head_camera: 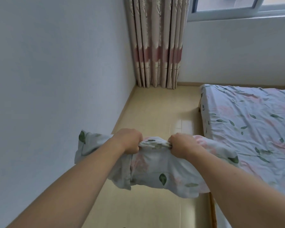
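Observation:
A pillow (156,171) in a pale blue case with pink flowers and green leaves hangs in the air over the floor, in front of me. My left hand (130,140) grips a bunch of the case's fabric at its upper edge. Close beside it, my right hand (183,143) grips the same gathered edge. Both fists are curled tight around the cloth, with a short stretch of fabric between them. The pillow's left end sticks out past my left forearm, and its right end overlaps the bed's edge.
A bed (250,129) with a matching floral sheet fills the right side. Beige floor (155,112) runs between it and the white wall (56,79) on the left. A striped curtain (156,43) hangs in the far corner, beside a window (237,7).

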